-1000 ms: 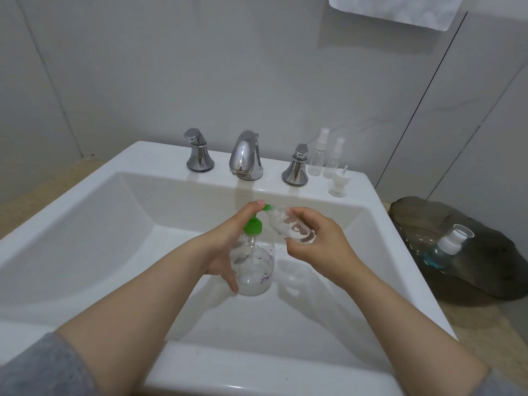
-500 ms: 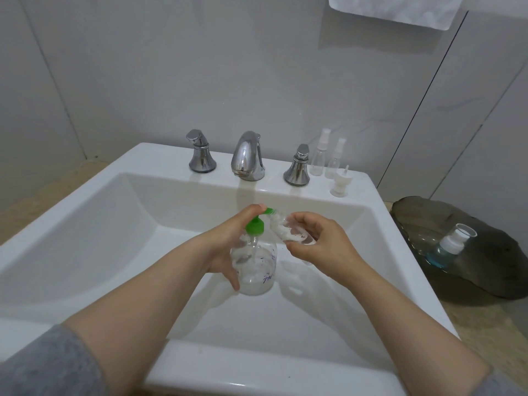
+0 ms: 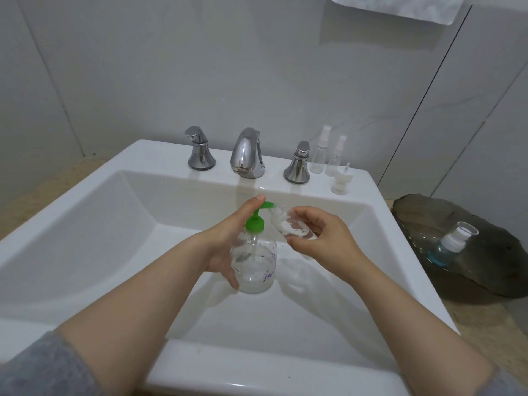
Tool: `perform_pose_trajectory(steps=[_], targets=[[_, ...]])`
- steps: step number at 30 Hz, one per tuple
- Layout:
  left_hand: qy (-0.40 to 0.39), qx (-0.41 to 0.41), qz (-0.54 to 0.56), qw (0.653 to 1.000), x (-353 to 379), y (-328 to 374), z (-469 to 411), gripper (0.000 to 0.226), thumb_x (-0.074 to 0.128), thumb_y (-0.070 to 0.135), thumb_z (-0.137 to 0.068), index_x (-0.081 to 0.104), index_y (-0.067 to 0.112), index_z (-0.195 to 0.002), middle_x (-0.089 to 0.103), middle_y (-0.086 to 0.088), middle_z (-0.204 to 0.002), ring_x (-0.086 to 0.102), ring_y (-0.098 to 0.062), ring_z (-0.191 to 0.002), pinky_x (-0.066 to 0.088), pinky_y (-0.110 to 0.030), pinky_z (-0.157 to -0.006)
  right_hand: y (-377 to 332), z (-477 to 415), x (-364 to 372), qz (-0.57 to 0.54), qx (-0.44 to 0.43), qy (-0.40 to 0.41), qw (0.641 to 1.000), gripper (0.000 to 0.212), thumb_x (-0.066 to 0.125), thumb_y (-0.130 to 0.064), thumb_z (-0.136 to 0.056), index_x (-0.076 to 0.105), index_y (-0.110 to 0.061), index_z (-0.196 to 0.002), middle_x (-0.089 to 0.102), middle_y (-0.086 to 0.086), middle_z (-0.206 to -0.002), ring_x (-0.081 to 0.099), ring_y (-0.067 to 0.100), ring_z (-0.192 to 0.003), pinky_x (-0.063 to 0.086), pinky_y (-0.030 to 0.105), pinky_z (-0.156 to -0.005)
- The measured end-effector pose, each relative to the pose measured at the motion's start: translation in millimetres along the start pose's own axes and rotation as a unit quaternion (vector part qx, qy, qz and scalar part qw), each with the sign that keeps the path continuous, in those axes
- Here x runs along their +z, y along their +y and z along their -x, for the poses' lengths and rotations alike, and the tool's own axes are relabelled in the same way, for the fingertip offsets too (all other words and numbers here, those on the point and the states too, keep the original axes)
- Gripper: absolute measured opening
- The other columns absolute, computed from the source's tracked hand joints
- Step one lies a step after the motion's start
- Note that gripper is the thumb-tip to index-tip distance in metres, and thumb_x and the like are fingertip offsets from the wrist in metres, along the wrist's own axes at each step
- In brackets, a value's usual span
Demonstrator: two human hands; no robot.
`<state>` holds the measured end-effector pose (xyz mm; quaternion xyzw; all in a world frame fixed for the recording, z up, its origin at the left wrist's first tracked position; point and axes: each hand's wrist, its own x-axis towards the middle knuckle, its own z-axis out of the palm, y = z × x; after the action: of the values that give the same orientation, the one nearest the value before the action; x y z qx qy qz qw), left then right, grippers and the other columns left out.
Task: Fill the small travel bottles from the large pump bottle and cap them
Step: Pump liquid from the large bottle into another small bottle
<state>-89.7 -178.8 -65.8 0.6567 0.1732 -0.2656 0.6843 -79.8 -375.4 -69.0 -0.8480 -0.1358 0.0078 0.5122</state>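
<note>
Over the white sink (image 3: 85,230) my left hand (image 3: 225,238) grips a clear pump bottle (image 3: 255,261) with a green pump head, a finger resting on top of the pump. My right hand (image 3: 323,238) holds a small clear travel bottle (image 3: 288,225), tilted with its mouth against the green nozzle. Two more small spray bottles (image 3: 321,151) (image 3: 336,157) stand capped on the sink's back ledge at the right. A loose white spray cap (image 3: 340,181) sits in front of them.
A chrome faucet (image 3: 247,152) with two handles (image 3: 200,150) (image 3: 298,164) lines the back ledge. A dark glass tray (image 3: 485,270) to the right holds a blue-liquid bottle (image 3: 450,247) with a white cap. A white towel (image 3: 400,7) hangs above.
The green pump head has risen a little under my left finger. Both hands and bottles stay almost in place.
</note>
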Motion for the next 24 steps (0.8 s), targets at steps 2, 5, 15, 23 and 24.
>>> perform_pose_trajectory(steps=[2,5,15,23,24], targets=[[0.000,0.000,0.001,1.000,-0.5,0.0,0.3,0.114,0.067,0.090,-0.042,0.045,0.039,-0.142,0.036,-0.007,-0.151,0.038,-0.035,-0.139,0.035,-0.081,-0.092,0.3,-0.1,0.0,-0.005,-0.003,0.002,1.000,0.045,0.075,-0.003,-0.074,0.067,-0.023,-0.113,0.071,-0.011,-0.104,0.065,-0.001,-0.095,0.052,0.028,-0.091],[-0.002,-0.004,0.004,1.000,-0.9,0.5,0.1,0.104,0.060,0.087,-0.047,0.047,0.035,-0.137,0.041,-0.009,-0.146,0.040,-0.035,-0.137,0.034,-0.080,-0.095,1.0,-0.2,0.3,-0.022,-0.008,0.006,1.000,0.045,0.076,-0.002,-0.075,0.067,-0.023,-0.113,0.070,-0.012,-0.106,0.065,-0.003,-0.097,0.051,0.020,-0.089],[0.024,0.004,0.017,1.000,-2.1,1.2,-6.6,0.043,0.056,0.067,-0.084,0.056,0.032,-0.108,0.048,-0.005,-0.125,0.046,-0.037,-0.130,0.037,-0.079,-0.093,2.3,-1.4,-0.4,0.001,-0.004,-0.004,1.000,0.045,0.076,-0.004,-0.074,0.064,-0.030,-0.109,0.068,-0.015,-0.106,0.062,-0.009,-0.097,0.051,0.017,-0.087],[0.015,0.002,0.017,1.000,-4.3,0.5,-7.3,0.041,0.053,0.065,-0.088,0.057,0.031,-0.109,0.048,-0.003,-0.114,0.046,-0.037,-0.126,0.035,-0.079,-0.095,0.8,0.7,0.4,0.016,0.004,-0.009,1.000,0.044,0.076,-0.007,-0.075,0.063,-0.035,-0.105,0.069,-0.014,-0.105,0.062,-0.008,-0.096,0.052,0.019,-0.085],[0.015,0.000,0.015,1.000,-4.3,0.4,-6.6,0.042,0.052,0.066,-0.088,0.057,0.030,-0.108,0.049,-0.003,-0.114,0.047,-0.037,-0.127,0.035,-0.078,-0.096,0.7,0.6,0.6,0.015,0.005,-0.008,1.000,0.043,0.076,-0.007,-0.075,0.064,-0.035,-0.106,0.069,-0.014,-0.105,0.063,-0.007,-0.096,0.052,0.019,-0.086]])
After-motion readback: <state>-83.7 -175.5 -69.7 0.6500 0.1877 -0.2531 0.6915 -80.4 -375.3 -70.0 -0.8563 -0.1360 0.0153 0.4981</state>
